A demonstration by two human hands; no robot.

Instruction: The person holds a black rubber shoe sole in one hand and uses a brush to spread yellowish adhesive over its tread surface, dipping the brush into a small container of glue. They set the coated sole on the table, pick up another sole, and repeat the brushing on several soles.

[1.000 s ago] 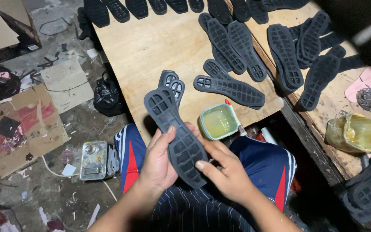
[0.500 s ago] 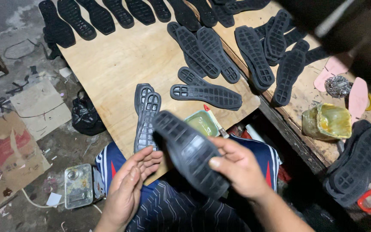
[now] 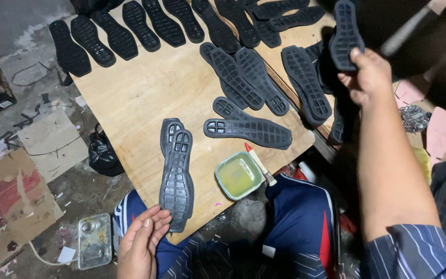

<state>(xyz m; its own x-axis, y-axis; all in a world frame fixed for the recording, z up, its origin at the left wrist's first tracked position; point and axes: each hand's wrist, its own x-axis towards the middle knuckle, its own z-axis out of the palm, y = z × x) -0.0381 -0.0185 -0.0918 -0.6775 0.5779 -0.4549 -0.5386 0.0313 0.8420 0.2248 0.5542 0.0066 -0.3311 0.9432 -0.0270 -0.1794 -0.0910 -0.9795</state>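
Head view: the right hand (image 3: 368, 73) has its fingers clenched around a black ridged rubber shoe sole (image 3: 346, 35), holding it up over the far right edge of the pale plywood board (image 3: 140, 95). Half a second ago that sole was low, near the lap, between both hands; now it is raised and well apart from the left hand (image 3: 141, 243). The left hand is released, fingers loose, fingertips just touching the heel of a dark sole pair (image 3: 176, 173) lying stacked on the board's near edge. Beside it sits a green square dish of yellowish glue (image 3: 239, 175) (a small brush (image 3: 260, 164) rests across its rim). More black soles (image 3: 249, 77) cover the board behind.
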